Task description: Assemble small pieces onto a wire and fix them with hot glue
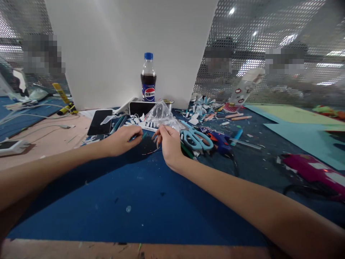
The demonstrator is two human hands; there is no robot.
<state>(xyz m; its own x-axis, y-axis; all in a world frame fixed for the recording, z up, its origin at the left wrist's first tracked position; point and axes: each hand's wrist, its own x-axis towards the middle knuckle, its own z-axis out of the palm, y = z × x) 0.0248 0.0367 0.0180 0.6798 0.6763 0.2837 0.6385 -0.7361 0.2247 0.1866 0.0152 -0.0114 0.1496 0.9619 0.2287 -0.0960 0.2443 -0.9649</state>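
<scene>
Both my forearms reach over a blue mat (134, 201). My left hand (124, 139) is curled, its fingertips pinched on a small dark piece I cannot make out. My right hand (168, 144) is closed too, fingers pinching something thin at the edge of a dark round piece (147, 145) lying between the hands. Just beyond the fingers lies a crumpled clear plastic bag (161, 114) among white paper scraps (140, 120). Light-blue scissors (195, 138) rest right of my right hand.
A cola bottle (148, 78) stands before a white board (129, 46). Two phones (100, 122) lie behind the left hand. A blue glue gun (221, 142), a pink glue gun (312, 172), green paper sheets (302, 126) sit right. Cables (40, 117) run left.
</scene>
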